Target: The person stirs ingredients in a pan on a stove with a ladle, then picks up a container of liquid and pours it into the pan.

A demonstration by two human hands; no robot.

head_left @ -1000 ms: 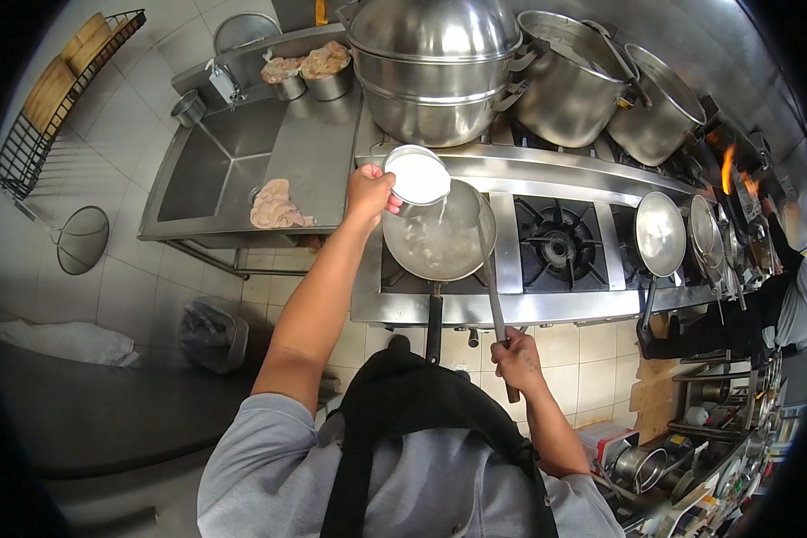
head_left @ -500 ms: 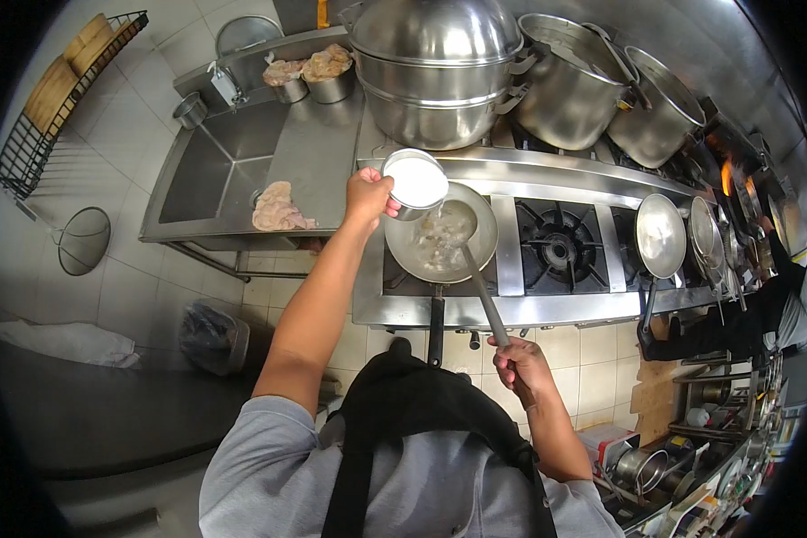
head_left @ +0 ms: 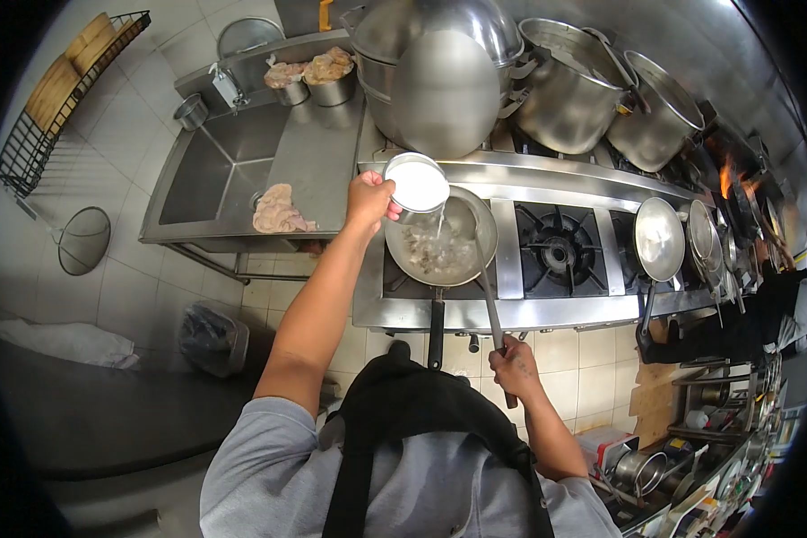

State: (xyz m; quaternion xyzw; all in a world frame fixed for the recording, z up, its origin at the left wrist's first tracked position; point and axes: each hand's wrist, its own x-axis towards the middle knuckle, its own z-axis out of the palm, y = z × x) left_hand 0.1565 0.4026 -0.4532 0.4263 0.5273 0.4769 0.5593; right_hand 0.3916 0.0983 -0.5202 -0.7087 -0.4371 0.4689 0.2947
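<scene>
My left hand (head_left: 370, 199) is closed on the rim of a small metal container (head_left: 417, 184) filled with white contents. It is tilted, and a thin stream falls from its lip into the frying pan (head_left: 404, 264). Cloudy liquid with darker bits (head_left: 439, 251) lies in the pan, which rests on the stove, its black handle (head_left: 436, 332) pointing toward me. My right hand (head_left: 515, 362) grips the handle of a long ladle (head_left: 491, 309), whose head is down in the pan by its upper right side.
Large steel pots (head_left: 569, 85) stand behind the burners. An unused burner (head_left: 559, 251) and a second pan (head_left: 659, 238) are to the right. Flames (head_left: 725, 177) rise farther right, near another person (head_left: 776, 309). A sink counter (head_left: 309, 166) with raw-looking meat (head_left: 281, 210) is at left.
The ladle head has shifted within the pan, and my right hand has changed position along with the handle. A blurred grey oval now covers part of the big domed pot. The pouring continues.
</scene>
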